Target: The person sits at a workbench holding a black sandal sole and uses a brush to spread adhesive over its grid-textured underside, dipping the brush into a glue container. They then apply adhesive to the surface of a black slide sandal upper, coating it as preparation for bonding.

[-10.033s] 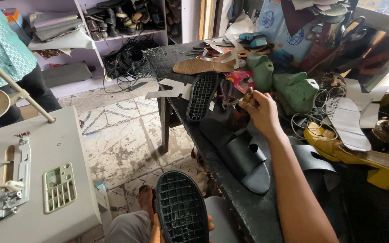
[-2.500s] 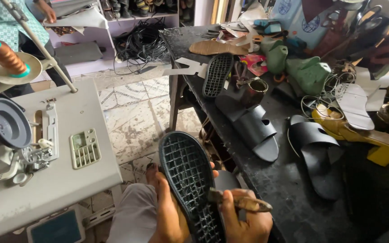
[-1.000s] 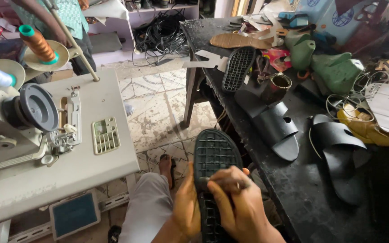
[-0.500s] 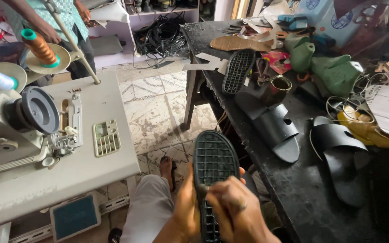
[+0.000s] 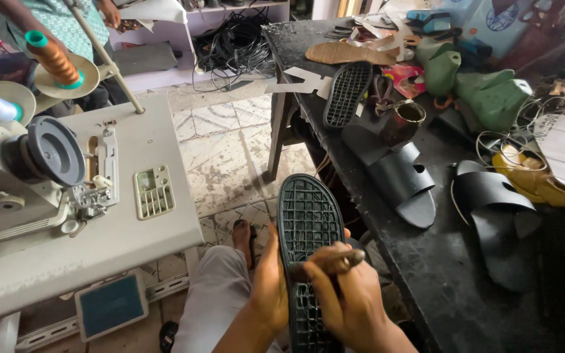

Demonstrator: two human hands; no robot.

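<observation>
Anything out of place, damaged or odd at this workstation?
Nothing looks damaged. The black ridged rubber sole sits tread-up between the left hand and right hand, which grips a brown tool handle. The dark workbench is cluttered, and tangled pale wire lies loose.

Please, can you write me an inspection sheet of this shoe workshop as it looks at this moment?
Surface: dark workbench, stained, on the right; tiled floor below.
Job's things: black ridged shoe sole, tread up, over the lap; thin wooden-handled tool lying across it.
Clutter: two black sandals, second sole, green shoe lasts, small tin cup, paper patterns.
Grippers: left hand grips the sole's edge; right hand holds the tool.
Cables: black cord bundle on the floor; thin wire loops on the bench.
Surroundings: sewing machine on a pale table, thread cones, another person behind.
</observation>
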